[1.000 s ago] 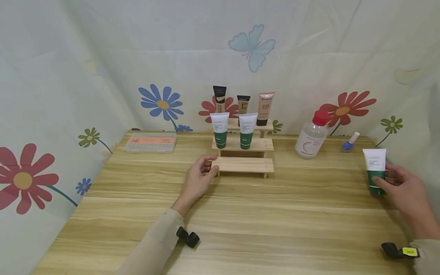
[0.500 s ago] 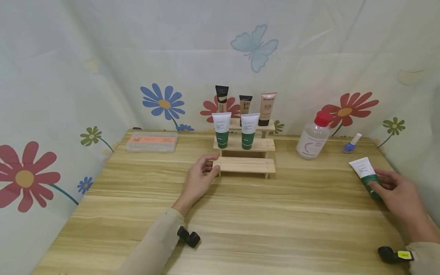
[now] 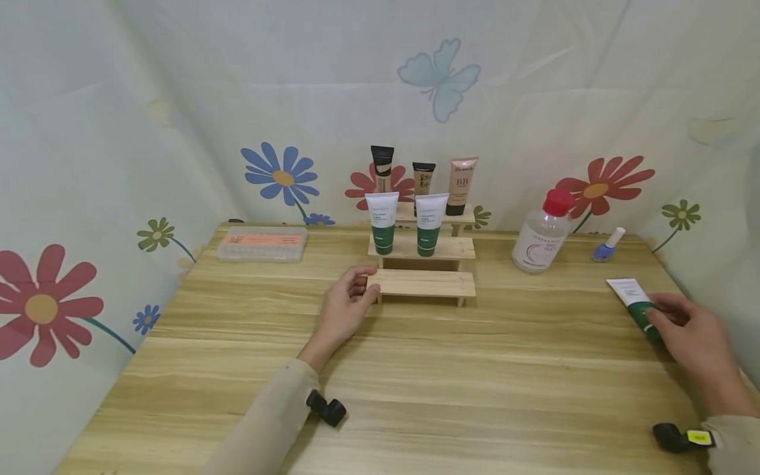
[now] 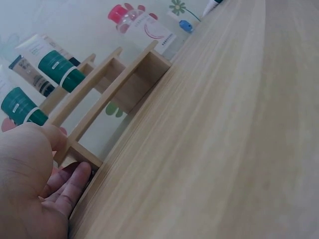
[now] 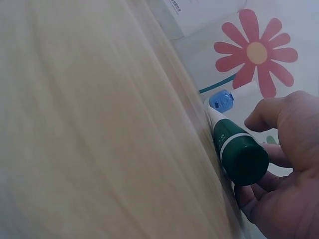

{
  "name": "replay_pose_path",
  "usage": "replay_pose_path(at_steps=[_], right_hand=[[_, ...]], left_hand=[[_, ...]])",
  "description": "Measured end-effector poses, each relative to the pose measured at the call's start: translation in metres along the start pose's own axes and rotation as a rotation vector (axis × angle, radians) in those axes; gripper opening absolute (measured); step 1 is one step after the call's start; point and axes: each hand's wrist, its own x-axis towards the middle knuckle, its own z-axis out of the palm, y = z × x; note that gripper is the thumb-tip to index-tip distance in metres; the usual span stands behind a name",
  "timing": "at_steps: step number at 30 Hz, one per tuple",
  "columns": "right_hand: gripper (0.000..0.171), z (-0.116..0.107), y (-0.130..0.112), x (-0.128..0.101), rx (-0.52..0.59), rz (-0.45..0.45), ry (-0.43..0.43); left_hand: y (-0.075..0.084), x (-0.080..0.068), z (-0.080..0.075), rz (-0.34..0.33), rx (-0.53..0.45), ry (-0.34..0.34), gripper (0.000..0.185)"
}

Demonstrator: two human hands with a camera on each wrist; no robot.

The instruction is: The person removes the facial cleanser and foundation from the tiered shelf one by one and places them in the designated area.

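My left hand [image 3: 346,305] grips the left end of the lowest step of the wooden stand [image 3: 424,284], thumb on top and fingers beneath in the left wrist view. At the right, a white and green squeeze tube [image 3: 640,308] lies on the table, its green cap [image 5: 245,163] toward me. Around the cap end, my right hand [image 3: 691,333] has its fingers loosely bent beside the tube; in the right wrist view the thumb stands a little off it. Two matching tubes [image 3: 382,224] stand on the middle step. Several makeup tubes [image 3: 458,188] stand on the top step.
Behind the right hand are a clear bottle with a red cap [image 3: 539,237] and a small blue nail polish bottle [image 3: 607,247]. A flat clear plastic case [image 3: 262,244] lies at the back left. A flowered cloth [image 3: 332,86] hangs behind the table.
The tube at my right hand has gone from upright to lying on the table, its white end tipping left and away. My left hand keeps its place on the stand.
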Motion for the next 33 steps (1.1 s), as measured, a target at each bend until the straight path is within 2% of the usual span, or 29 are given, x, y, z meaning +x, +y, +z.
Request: replay_pose_path(at_steps=[14, 20, 25, 29, 33], right_hand=[[0.062, -0.002, -0.005, -0.002, 0.074, 0.016, 0.059], [0.064, -0.003, -0.016, -0.003, 0.168, 0.066, 0.128], [0.064, -0.006, -0.032, -0.003, 0.198, 0.087, 0.171], [0.062, -0.008, -0.053, -0.001, 0.226, 0.057, 0.211], [0.058, -0.01, -0.078, 0.002, 0.299, 0.013, 0.241]], left_hand=[[-0.001, 0.001, 0.0, 0.014, 0.002, 0.002, 0.033], [-0.003, 0.001, 0.0, 0.021, -0.002, -0.003, 0.033], [-0.004, 0.001, -0.001, 0.028, -0.01, -0.01, 0.034], [-0.004, 0.001, 0.0, 0.028, -0.012, -0.01, 0.033], [-0.003, 0.001, 0.0, 0.027, -0.011, -0.009, 0.033]])
